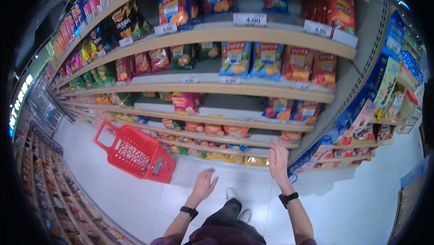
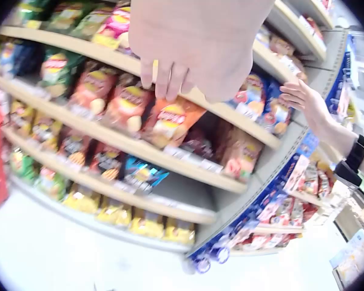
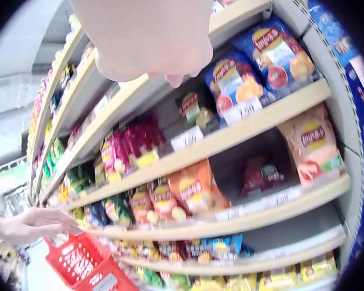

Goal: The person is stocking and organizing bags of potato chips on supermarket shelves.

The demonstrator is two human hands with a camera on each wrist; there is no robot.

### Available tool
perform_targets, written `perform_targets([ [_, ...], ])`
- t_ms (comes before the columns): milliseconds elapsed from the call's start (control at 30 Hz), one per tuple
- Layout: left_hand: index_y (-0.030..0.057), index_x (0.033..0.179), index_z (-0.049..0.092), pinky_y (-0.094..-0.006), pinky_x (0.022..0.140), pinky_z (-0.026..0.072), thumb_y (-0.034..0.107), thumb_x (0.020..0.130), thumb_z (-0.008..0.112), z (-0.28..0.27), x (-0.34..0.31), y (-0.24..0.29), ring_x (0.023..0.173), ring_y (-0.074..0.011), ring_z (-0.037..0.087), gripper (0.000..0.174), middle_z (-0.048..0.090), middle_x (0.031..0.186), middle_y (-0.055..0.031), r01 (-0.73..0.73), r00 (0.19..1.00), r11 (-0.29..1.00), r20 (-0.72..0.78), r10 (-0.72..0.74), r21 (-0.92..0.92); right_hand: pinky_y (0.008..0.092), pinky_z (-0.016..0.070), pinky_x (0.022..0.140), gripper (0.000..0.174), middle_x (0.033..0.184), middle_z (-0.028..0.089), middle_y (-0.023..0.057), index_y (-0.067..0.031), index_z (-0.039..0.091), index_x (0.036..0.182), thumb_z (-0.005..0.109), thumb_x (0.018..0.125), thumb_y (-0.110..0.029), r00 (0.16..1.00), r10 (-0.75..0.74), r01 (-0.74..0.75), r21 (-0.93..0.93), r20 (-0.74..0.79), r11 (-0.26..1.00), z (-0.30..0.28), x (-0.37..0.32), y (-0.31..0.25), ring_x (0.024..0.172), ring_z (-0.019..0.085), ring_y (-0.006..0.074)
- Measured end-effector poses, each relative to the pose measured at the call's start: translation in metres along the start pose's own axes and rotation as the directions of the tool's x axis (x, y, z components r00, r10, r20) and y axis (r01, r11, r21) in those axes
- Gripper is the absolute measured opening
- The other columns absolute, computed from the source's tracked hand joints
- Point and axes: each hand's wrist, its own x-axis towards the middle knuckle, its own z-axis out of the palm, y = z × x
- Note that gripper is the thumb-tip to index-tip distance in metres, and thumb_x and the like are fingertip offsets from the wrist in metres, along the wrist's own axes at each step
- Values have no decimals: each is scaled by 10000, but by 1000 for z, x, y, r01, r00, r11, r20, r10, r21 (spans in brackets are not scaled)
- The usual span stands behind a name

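Observation:
In the head view my left hand (image 1: 204, 185) hangs over the pale floor with relaxed fingers, holding nothing. Farther right, my right hand (image 1: 278, 160) is held out before the lower shelves, its fingers extended and nothing in them. An orange chip bag (image 2: 172, 121) stands on a lower shelf beyond my left fingertips in the left wrist view. From the right wrist, blue chip bags (image 3: 233, 82) and a tan chip bag (image 3: 313, 142) show on the shelves beyond the right hand. A red shopping basket (image 1: 135, 152) with a long handle sits on the floor left of my left hand.
Long curved shelves (image 1: 203, 35) of chip bags with price tags (image 1: 249, 19) span the front. A perforated end panel (image 1: 361, 37) borders them on the right, with more snacks past it. Another stocked shelf row (image 1: 54, 191) lines the left side of the aisle.

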Motion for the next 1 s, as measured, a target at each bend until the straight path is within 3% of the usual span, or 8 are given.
perform_targets([
  [33, -32, 1219, 547, -460, 926, 458, 251, 936, 609, -2, -42, -9, 1061, -392, 584, 405, 631, 1144, -229, 86, 983, 996, 165, -86, 3, 437, 394, 982, 225, 1257, 595, 167, -17, 612, 1124, 510, 971, -146, 994, 30, -32, 19, 110, 999, 4, -32, 0, 1111, 558, 357],
  [133, -21, 1204, 568, -466, 902, 475, 305, 957, 576, -12, -133, -31, 1012, -391, 607, 409, 660, 1067, -226, 346, 896, 938, 300, -327, -10, 439, 433, 953, 236, 1272, 588, 166, -29, 609, 1132, 513, 977, -179, 907, 82, -113, 52, 412, 992, 10, -104, -5, 1077, 589, 364],
  [367, -15, 1137, 600, -454, 881, 485, 289, 967, 558, -49, -154, -71, 968, -393, 621, 351, 663, 1047, -228, 398, 903, 918, 177, -392, 5, 431, 480, 941, 237, 1277, 587, 131, -59, 606, 1135, 506, 990, -218, 681, 4, -154, 138, 732, 978, 58, -167, -63, 1074, 605, 362],
  [600, -9, 1116, 616, -432, 889, 485, 238, 950, 576, -67, -140, -139, 991, -362, 630, 300, 677, 1027, -209, 313, 947, 937, 119, -297, -152, 401, 485, 953, 229, 1251, 593, 123, -66, 592, 1156, 509, 979, -186, 459, -252, 20, 273, 852, 962, 180, -169, -173, 1120, 591, 309],
  [700, -13, 1107, 619, -426, 910, 476, 223, 942, 577, -90, -172, -177, 1010, -364, 625, 291, 670, 1050, -208, 151, 971, 981, 206, -124, -123, 395, 510, 930, 221, 1217, 618, 123, -70, 605, 1153, 560, 955, -159, 449, -358, 141, 330, 819, 933, 255, -180, -213, 1076, 622, 305],
  [733, -11, 1107, 619, -423, 924, 468, 208, 932, 582, -101, -188, -190, 1017, -361, 622, 283, 665, 1072, -202, 168, 947, 980, 293, -130, -108, 397, 508, 932, 226, 1175, 635, 131, -66, 607, 1155, 566, 946, -141, 419, -320, 74, 319, 850, 945, 279, -178, -231, 1079, 619, 314],
  [867, -10, 1099, 628, -422, 930, 469, 195, 919, 591, -157, -276, -258, 1025, -365, 620, 275, 665, 1078, -203, 294, 946, 945, 187, -265, -145, 405, 495, 914, 217, 1143, 636, 131, -42, 600, 1135, 553, 938, -122, 311, -437, 122, 421, 844, 899, 372, -169, -303, 1050, 617, 318],
  [1000, -27, 1070, 634, -437, 835, 515, 142, 914, 610, -207, -398, -330, 937, -370, 654, 231, 673, 1008, -222, 643, 761, 762, -43, -647, -83, 417, 482, 889, 200, 1100, 635, 132, -37, 590, 1111, 547, 936, -126, 270, -542, 171, 514, 796, 841, 443, -162, -353, 1008, 614, 319],
])
